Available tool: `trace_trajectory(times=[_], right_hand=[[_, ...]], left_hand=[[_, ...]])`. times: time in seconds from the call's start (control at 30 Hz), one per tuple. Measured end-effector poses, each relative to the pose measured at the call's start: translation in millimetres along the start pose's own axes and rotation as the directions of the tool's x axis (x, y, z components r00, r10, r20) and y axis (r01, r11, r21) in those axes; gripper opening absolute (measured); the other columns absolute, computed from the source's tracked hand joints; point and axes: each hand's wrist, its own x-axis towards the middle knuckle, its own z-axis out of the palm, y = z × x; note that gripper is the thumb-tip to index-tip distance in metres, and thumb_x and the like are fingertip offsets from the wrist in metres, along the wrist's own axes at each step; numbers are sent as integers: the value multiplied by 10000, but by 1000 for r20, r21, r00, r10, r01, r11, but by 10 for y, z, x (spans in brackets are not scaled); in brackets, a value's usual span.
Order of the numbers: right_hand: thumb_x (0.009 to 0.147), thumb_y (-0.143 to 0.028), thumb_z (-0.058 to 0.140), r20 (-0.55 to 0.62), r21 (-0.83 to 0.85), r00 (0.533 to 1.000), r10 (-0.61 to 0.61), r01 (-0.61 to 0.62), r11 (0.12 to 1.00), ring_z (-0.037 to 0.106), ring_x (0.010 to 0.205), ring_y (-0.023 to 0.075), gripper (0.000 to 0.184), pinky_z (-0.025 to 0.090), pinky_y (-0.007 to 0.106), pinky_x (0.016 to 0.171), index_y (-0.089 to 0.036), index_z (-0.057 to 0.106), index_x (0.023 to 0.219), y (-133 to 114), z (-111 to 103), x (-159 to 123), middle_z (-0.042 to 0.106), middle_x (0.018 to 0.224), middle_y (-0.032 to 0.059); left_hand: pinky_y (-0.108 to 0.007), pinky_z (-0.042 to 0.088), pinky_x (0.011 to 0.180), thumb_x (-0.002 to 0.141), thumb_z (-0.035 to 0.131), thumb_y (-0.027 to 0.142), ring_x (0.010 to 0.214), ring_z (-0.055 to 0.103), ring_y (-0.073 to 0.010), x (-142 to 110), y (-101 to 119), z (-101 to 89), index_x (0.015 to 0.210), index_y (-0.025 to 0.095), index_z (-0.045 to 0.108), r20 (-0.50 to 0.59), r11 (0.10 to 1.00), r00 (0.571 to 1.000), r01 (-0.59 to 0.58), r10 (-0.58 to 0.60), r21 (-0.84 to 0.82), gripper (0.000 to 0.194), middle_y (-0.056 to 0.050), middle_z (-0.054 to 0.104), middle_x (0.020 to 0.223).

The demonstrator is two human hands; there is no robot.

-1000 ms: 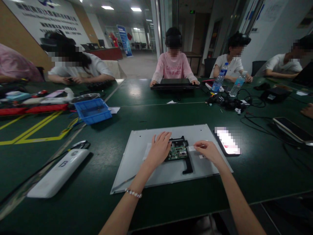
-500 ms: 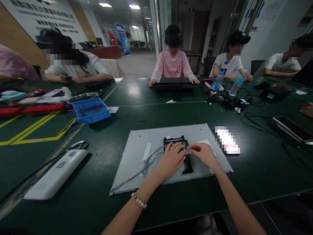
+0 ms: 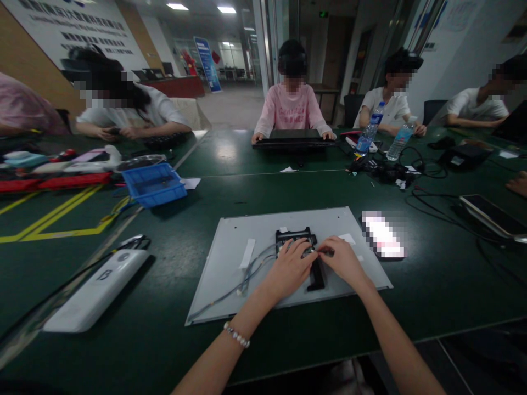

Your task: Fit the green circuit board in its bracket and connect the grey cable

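A light grey flat panel [image 3: 230, 241] lies on the green table in front of me, with a black plastic frame [image 3: 316, 277] on its middle. My left hand [image 3: 290, 267] rests palm down over the frame, fingers stretched out across it. At the frame's right side, my right hand [image 3: 338, 258] pinches with thumb and forefinger, close to the left fingertips. Whatever sits in that pinch is too small to make out. Thin grey cables [image 3: 251, 276] run from beneath my left hand to the panel's lower left corner. A white strip [image 3: 247, 253] lies left of the frame.
Right of the panel lies a lit phone [image 3: 382, 236]. A white power bank [image 3: 99, 291] with a black cable is at the left, a blue basket [image 3: 154, 186] beyond it. Bottles [image 3: 370, 129] and tangled cables stand back right. Several people sit around the table.
My right hand has shifted slightly left and up, its fingertips now against the left ones. A whitish bit seen at its fingertips is now hidden. The left hand stays over the frame.
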Motion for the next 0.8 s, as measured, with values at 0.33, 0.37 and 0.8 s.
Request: trace_trajectory(times=[0.33,0.37,0.8], right_hand=[[791,-220,562,-83,142,997,-5,17,990,597,739,154,118,458,269,684,-179,672,781,66,-74,4,645,814,40],[798,-233,553,-89,164,996,1,14,986,598,749,157,131,458,264,670,-178,672,785,59,-84,7,648,821,43],[827,-279,517,-102,164,995,-2,19,986,595,760,163,185,453,256,628,-183,674,816,32,-79,-36,655,845,47]], left_hand=[[-489,252,1063,899,413,171,1254,367,-230,4,-43,-190,1235,255,480,-60,994,997,47,-53,-97,353,-60,478,1277],[-469,280,1052,887,423,157,1239,384,-228,-2,-101,-232,1231,249,485,-85,991,993,69,-79,-116,362,-61,476,1280],[-323,482,792,747,503,211,788,604,-173,-566,-1123,-266,1125,161,575,-39,815,860,467,-509,-343,388,-81,565,1093]])
